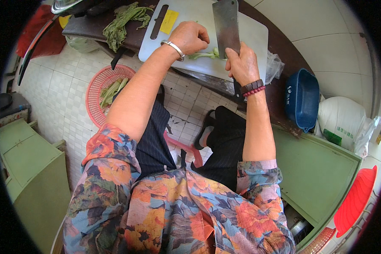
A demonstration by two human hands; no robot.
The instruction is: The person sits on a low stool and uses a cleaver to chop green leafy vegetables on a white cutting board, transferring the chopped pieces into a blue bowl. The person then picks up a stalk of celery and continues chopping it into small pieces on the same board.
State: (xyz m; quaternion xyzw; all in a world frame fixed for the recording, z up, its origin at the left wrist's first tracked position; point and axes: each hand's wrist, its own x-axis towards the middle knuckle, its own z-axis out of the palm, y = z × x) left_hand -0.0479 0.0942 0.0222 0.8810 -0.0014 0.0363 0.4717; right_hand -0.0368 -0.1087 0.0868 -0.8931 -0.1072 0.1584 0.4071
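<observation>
My right hand (243,63) grips the handle of a cleaver (226,25), its broad metal blade pointing away from me over a white plastic cutting board (254,35). Pieces of pale green vegetable stalk (206,55) lie on the board, and the blade's lower end partly covers them. Just above and left of these pieces is my left hand (190,37), its fingers curled inward; whether anything is between the fingertips is hidden. A yellow label (169,22) is on the board beside its dark handle slot.
Wilted green leaves (125,23) hang over the dark counter's edge. On the floor stands a pink plastic basket (93,95) holding cut stalks (112,93). To the right are a blue basin (301,100), a white bag (343,117) and a green cabinet (314,171).
</observation>
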